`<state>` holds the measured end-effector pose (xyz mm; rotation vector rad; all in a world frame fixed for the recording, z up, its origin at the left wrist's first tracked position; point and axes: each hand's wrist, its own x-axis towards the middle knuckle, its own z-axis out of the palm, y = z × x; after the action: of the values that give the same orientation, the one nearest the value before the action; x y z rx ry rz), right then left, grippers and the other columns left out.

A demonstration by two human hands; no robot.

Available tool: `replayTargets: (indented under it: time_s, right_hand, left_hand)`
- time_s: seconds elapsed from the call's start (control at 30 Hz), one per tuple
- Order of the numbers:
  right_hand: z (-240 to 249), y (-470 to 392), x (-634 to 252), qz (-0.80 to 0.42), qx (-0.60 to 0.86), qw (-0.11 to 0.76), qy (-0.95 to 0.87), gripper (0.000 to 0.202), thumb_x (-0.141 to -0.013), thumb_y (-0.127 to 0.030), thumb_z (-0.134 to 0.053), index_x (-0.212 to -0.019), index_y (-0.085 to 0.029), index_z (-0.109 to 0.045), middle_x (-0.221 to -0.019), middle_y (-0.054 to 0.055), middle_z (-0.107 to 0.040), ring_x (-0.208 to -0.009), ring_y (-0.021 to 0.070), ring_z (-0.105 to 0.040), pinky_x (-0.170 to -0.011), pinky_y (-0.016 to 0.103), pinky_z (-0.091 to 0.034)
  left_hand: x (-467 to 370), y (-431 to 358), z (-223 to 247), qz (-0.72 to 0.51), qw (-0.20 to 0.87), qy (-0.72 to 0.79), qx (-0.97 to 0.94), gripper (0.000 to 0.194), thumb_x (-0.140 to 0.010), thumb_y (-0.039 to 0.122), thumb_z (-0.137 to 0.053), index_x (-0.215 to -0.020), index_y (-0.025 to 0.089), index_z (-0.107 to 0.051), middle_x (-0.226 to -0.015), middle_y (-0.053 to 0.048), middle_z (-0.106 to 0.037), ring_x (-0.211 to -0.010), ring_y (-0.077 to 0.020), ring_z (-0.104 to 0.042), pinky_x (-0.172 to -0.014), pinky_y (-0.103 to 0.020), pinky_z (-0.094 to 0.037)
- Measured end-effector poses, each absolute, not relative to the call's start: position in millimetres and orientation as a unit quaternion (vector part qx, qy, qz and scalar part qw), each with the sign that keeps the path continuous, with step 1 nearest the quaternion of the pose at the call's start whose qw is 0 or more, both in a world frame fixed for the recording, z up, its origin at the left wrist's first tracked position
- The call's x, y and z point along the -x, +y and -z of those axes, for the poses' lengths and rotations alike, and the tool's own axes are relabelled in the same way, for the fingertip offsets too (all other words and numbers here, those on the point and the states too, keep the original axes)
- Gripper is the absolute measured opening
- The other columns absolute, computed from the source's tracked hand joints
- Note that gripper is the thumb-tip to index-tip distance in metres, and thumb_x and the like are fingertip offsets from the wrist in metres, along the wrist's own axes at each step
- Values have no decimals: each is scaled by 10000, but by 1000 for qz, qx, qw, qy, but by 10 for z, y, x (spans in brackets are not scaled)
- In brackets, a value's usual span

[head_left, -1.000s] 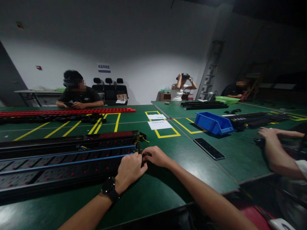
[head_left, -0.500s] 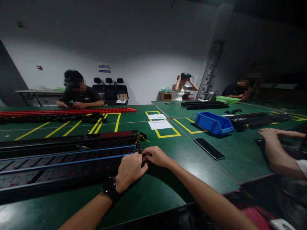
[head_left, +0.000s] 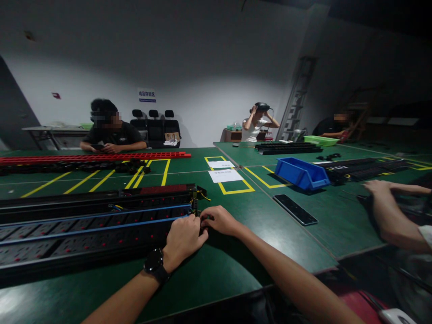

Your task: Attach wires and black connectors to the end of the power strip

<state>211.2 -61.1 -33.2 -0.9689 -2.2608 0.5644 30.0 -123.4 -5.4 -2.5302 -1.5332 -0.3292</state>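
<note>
Long black strips with outlets and red dots (head_left: 101,240) lie on the green table at the left, with blue edges running along them. My left hand (head_left: 185,238), below a wrist with a black watch (head_left: 155,264), rests on the right end of the nearest strip, fingers curled. Touching or nearly touching it is my right hand (head_left: 221,220), its fingers pinched at the strip's end. Whatever either hand holds is too small and dark to make out. Black and yellow wires (head_left: 202,193) stick out just behind the hands.
A black phone (head_left: 295,209) and a blue bin (head_left: 301,173) are to the right. Paper sheets (head_left: 225,175) lie ahead. A red ladder-like strip (head_left: 94,158) is at the back left. Another person's hand (head_left: 381,193) works at the far right; more people sit across the table.
</note>
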Motion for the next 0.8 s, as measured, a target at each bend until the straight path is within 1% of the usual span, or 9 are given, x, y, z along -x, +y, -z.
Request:
replayTargets:
  time_s: [0.27, 0.53, 0.63, 0.8]
  right_hand:
    - [340, -610, -2113, -208, 368, 304, -854, 172, -830, -138, -689, -936, -234, -784, -877, -4, -766, -784, 143, -685, -719, 217, -458]
    - [345, -602, -2111, -215, 367, 301, -854, 161, -827, -143, -687, -922, -231, -783, -876, -2, -770, -791, 149, -693, -729, 222, -468]
    - [344, -610, -2113, -231, 357, 305, -852, 188, -831, -127, -662, -937, -229, -779, -892, 2, -771, -818, 156, -701, -750, 228, -482]
    - [364, -618, -2123, -246, 352, 311, -848, 216, -825, -95, -619, -918, -218, -771, -884, 5, -768, -814, 159, -704, -760, 238, -493]
  left_hand:
    - [-303, -1236, 48, 106, 88, -515, 846, 345, -945, 389, -490, -995, 127, -709, -922, -129, -702, -799, -270, -679, -681, -359, -494]
    - [-302, -1244, 42, 112, 75, -528, 838, 336, -944, 394, -489, -967, 141, -708, -916, -115, -710, -811, -231, -670, -688, -318, -484]
    - [-304, -1249, 48, 115, 72, -536, 833, 355, -956, 408, -475, -939, 146, -714, -902, -112, -713, -800, -226, -670, -677, -313, -480]
    - [-311, -1256, 90, 117, 93, -529, 835, 374, -970, 424, -478, -973, 138, -719, -901, -124, -711, -800, -234, -671, -692, -322, -485]
